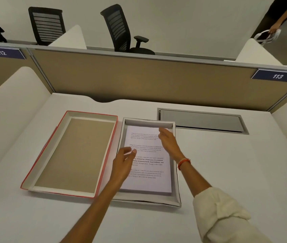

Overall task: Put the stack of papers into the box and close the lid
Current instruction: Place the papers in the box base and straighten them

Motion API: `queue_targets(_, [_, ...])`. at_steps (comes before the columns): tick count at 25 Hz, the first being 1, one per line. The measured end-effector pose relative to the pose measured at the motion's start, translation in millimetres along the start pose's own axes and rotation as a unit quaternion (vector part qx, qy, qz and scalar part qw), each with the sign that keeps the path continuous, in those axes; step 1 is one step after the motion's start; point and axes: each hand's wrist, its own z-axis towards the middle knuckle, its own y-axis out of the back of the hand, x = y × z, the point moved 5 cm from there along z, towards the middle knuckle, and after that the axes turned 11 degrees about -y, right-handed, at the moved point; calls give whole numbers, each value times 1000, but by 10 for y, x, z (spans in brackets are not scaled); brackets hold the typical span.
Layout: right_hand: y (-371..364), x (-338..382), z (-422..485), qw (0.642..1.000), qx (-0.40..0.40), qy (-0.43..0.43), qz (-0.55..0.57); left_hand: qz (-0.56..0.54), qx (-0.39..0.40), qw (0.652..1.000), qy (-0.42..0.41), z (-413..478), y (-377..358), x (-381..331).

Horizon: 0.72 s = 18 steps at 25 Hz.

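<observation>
A stack of printed white papers [148, 179] lies flat inside a shallow grey-white box [177, 190] on the desk. Beside it on the left rests the red-edged lid [72, 153], upside down, its brown inside facing up. My left hand [123, 163] hovers over the left edge of the papers with fingers loosely apart, holding nothing. My right hand [168, 142] is over the upper right part of the stack, fingers extended and apart, palm down; whether it touches the sheet I cannot tell.
A grey cable-tray flap [202, 121] is set into the desk right of the box. White curved dividers stand on both sides, a tan partition [139, 78] behind. Two black chairs and a person's hand holding something [270, 34] are beyond it.
</observation>
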Motion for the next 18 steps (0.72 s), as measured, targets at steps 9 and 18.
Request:
queue_targets(9, [-132, -475, -469, 992, -71, -77, 69, 127, 58, 990, -21, 346, 47, 406])
queue_targets(18, [-143, -701, -479, 977, -67, -174, 107, 153, 86, 984, 5, 435, 25, 504])
